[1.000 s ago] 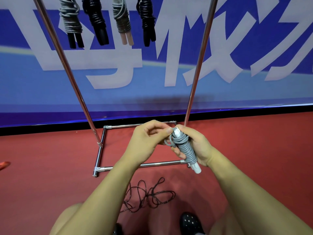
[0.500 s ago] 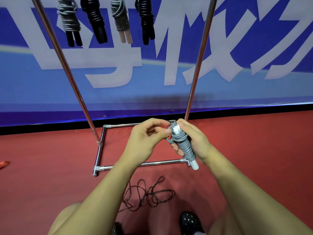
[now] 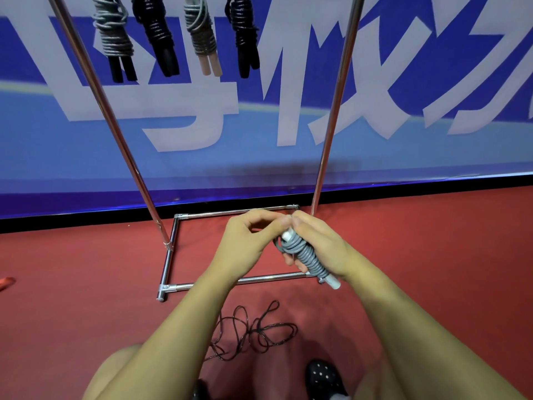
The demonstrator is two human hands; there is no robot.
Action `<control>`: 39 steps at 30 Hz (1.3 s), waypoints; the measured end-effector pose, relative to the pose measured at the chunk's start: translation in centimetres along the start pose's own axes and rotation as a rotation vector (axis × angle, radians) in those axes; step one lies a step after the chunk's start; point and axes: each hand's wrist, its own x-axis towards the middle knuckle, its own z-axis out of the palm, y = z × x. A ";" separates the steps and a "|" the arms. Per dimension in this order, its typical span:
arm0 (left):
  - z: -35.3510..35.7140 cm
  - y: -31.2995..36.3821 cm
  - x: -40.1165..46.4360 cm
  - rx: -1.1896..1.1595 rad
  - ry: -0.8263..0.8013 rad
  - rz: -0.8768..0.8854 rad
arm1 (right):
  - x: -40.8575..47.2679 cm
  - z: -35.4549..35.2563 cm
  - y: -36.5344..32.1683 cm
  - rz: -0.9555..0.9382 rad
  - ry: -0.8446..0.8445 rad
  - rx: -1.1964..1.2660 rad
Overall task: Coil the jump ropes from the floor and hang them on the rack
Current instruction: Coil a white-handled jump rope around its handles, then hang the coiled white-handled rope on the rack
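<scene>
Nearest me, down by my dotted shoe (image 3: 324, 376), a thin dark jump rope (image 3: 253, 330) lies loose and tangled on the red floor (image 3: 72, 313), so that one's not yet coiled & prob. comes next. Above it, my right hand (image 3: 320, 246) has its grip wrapped round the grey jump rope (image 3: 305, 256), cord wound tight over the white handles, bundle tilted w/ one white end poking out low by my wrist; I hold it mid-bundle so the turns can't slip. My left hand (image 3: 248, 241) meets it at the top end, thumb & fingers in a narrow pinch right at the upper handle tip, I'd judge on the cord's last bit to tuck or loop it for hanging, tho the cord end itself is hidden btw my fingers. Just beyond the hands sits the chrome rack (image 3: 170, 255), its base frame on the floor, two uprights rising. Furthest & highest, four coiled ropes (image 3: 114, 39) hang handles-down from the top against the blue banner (image 3: 432, 82), grey, black, grey w/ tan handles, black, grouped toward the left, leaving room to their right for mine.
</scene>
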 end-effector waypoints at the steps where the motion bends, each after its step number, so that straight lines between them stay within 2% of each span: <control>1: -0.2 -0.1 0.0 0.024 -0.001 -0.016 | -0.1 -0.2 0.2 0.022 -0.014 -0.061; 6: -0.5 -1.0 0.4 0.176 0.116 0.016 | 0.2 -0.3 0.3 0.064 0.023 -0.234; 11: -0.1 -1.5 0.6 0.016 0.212 0.017 | 1.1 -0.2 0.8 0.049 0.103 -0.357; 14: -0.2 -1.6 0.8 -0.069 0.238 -0.031 | 1.1 -0.3 1.1 0.080 0.092 -0.263; 17: 0.0 -1.6 0.8 -0.041 0.232 -0.037 | 1.1 -0.1 1.1 0.026 0.113 -0.191; 22: 0.7 -1.5 0.7 -0.019 0.223 -0.017 | 1.7 0.7 0.7 -0.065 0.366 -0.124; 28: 1.5 -1.4 0.7 -0.071 0.272 -0.015 | 1.9 1.9 0.6 -0.070 0.509 -0.076; 32: 2.6 -0.9 0.6 -0.167 0.282 -0.056 | 1.9 2.5 -0.1 -0.073 0.664 0.086; 35: 3.7 1.1 0.9 -0.248 0.246 -0.062 | 1.8 2.4 -2.0 -0.113 0.780 0.173; 39: 4.5 5.5 2.7 -0.213 0.241 -0.003 | 2.4 1.8 -6.6 -0.177 0.878 0.201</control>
